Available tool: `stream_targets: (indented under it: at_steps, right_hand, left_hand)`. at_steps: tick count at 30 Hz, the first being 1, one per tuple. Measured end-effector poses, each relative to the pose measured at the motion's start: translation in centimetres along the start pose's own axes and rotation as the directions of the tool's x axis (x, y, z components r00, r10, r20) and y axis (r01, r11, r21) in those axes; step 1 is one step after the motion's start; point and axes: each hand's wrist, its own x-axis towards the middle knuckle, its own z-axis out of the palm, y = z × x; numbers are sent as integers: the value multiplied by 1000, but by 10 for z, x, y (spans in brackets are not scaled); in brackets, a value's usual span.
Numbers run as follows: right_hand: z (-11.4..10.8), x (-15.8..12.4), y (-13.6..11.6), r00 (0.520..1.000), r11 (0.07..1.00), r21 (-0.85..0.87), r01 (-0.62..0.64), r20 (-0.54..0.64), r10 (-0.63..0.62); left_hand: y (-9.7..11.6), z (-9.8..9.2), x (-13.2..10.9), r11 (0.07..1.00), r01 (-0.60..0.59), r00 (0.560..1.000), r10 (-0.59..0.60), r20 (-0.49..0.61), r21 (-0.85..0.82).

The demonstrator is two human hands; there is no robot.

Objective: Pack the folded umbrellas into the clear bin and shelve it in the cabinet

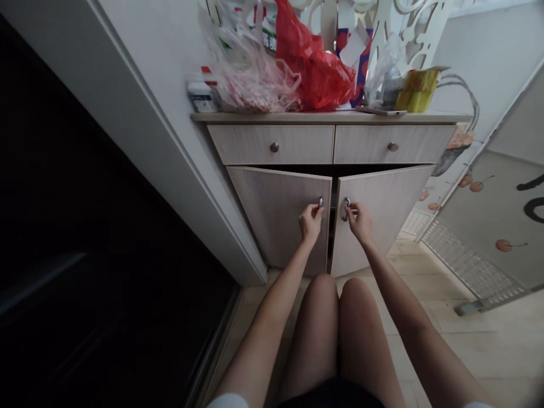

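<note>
A pale wood-grain cabinet stands in front of my knees, its two lower doors slightly ajar with a dark gap between them. My left hand (311,222) grips the metal handle (321,201) of the left door (280,209). On the right door (380,209), the fingers of my right hand (359,221) are closed round a matching curved handle (347,202). Only a dark strip of the inside shows above and between the doors.
Two drawers (272,136) with round knobs sit above the doors. The cabinet top (255,117) carries a red plastic bag (317,68), a clear bag (259,79), a white bottle (201,95), a phone-like flat object (382,111) and a yellow package (419,90). A cherry-patterned panel (488,226) stands at right.
</note>
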Motion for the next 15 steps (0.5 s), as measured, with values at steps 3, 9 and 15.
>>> stream_targets:
  at_steps: [3,9,15]
  right_hand:
    - [15,19,1,1000,1000,-7,-12,22,12]
    - [39,45,8,1000,999,-25,-23,13,23]
    - [58,60,20,1000,997,-71,-3,-25,2]
  left_hand:
    - [0,13,16,999,8,1000,-10,27,46]
    - [-10,29,36,993,-3,998,-5,70,117]
    - [-12,39,48,983,-22,997,8,76,184]
